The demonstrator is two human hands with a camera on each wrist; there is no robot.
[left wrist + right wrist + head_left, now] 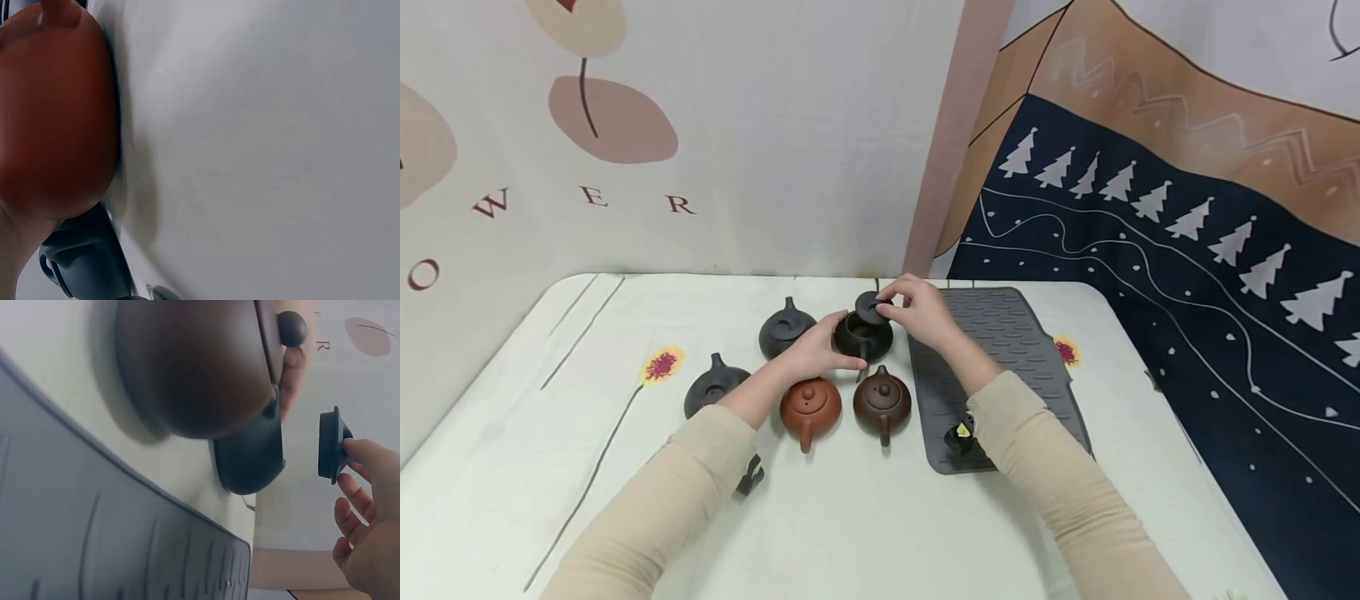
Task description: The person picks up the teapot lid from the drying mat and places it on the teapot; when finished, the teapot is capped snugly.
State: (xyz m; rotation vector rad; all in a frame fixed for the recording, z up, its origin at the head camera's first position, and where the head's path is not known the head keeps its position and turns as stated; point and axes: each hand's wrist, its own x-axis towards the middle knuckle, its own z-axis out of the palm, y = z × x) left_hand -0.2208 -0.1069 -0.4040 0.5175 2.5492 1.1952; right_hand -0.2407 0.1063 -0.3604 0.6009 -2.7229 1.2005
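Observation:
A black teapot (882, 345) stands uncovered at the back of the group, its opening visible. My left hand (815, 348) holds its left side, thumb at the front and fingers behind. Just above the opening, my right hand (920, 310) pinches the black lid (327, 447) by its knob, between thumb and fingertips. The lid is tilted and apart from the pot. In front of it stand a reddish-brown teapot (810, 410), below my left wrist, and a dark brown teapot (882, 406), both lidded. The left wrist view shows mostly the reddish teapot (56, 119); the left fingers are hidden there.
Two more dark teapots stand to the left, one at the back (778, 332) and one nearer (709, 385), partly behind the left forearm. A grey ridged mat (992, 325) lies on the right under the right forearm. A white cloth (842, 525) covers the table; printed curtains hang behind.

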